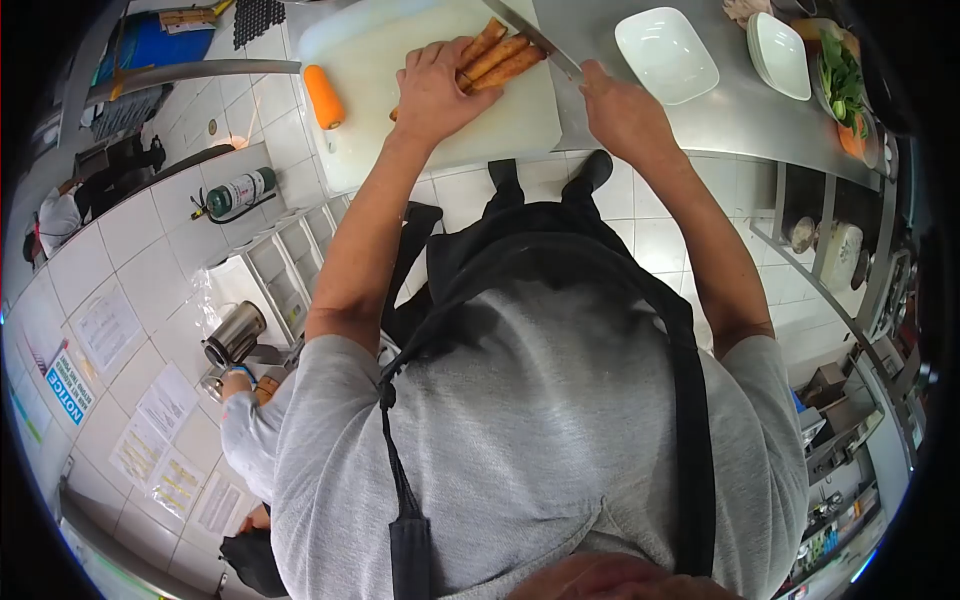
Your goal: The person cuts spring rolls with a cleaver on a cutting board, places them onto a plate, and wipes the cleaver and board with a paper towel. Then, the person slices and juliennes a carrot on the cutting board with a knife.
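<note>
Several long, golden-brown fried rolls (500,65) lie side by side on a white cutting board (365,65). My left hand (437,95) presses over their near end, fingers curled around them, and hides part of the rolls. A knife (515,27) is gripped in my right hand (627,112). Its blade slants up and left across the far ends of the rolls; whether it touches them I cannot tell. An orange carrot (324,97), cut flat at one end, rests near the board's left edge.
Right of the board, a white square bowl (667,57) sits on the steel counter (590,25). Farther right are stacked white dishes (778,57) and a container with leafy greens (842,80). Another person's sleeve (250,435) shows behind on the left, near a metal pitcher (236,333).
</note>
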